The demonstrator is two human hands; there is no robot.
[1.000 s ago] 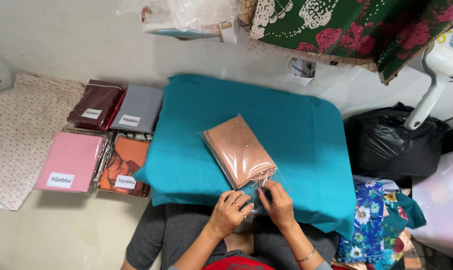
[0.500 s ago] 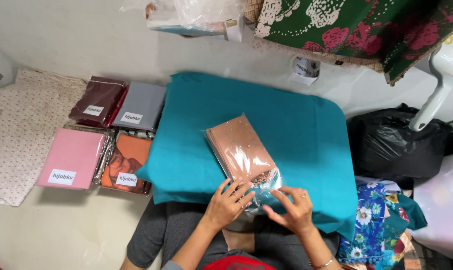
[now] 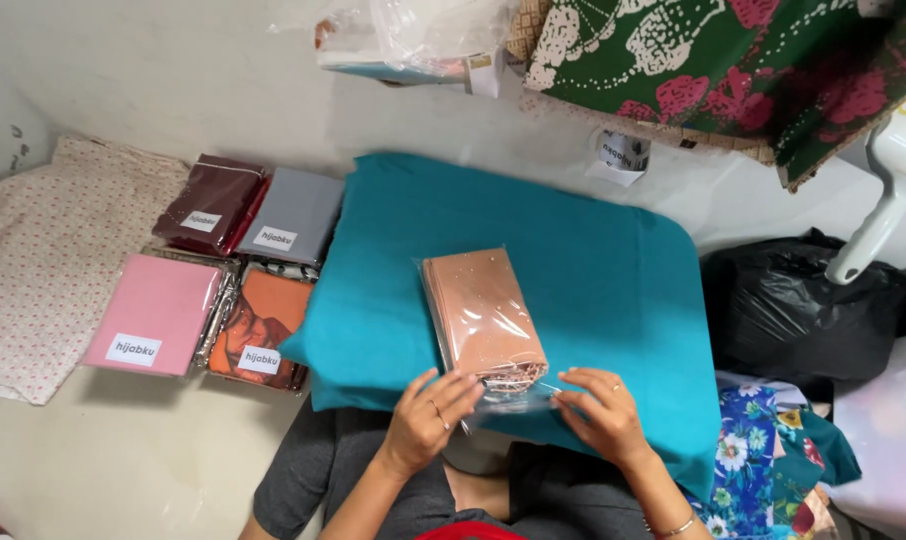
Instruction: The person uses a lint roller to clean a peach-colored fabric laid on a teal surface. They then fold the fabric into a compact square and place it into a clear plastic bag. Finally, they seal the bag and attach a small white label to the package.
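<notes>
Both forearms reach forward from the bottom edge, angled slightly toward each other. The left hand (image 3: pixel 428 420) lies palm down, fingers curled forward and bunched, a ring on one finger. The right hand (image 3: pixel 598 412) mirrors it, fingers bent inward toward the left, a thin bracelet at the wrist.

I saw my left hand (image 3: pixel 428 420) and right hand (image 3: pixel 598 415) pinching the near open end of a clear bag (image 3: pixel 485 320) of folded peach cloth, on the teal cushion (image 3: pixel 613 290) near its front edge, four packed cloths (image 3: pixel 228 285) beside its left edge
</notes>
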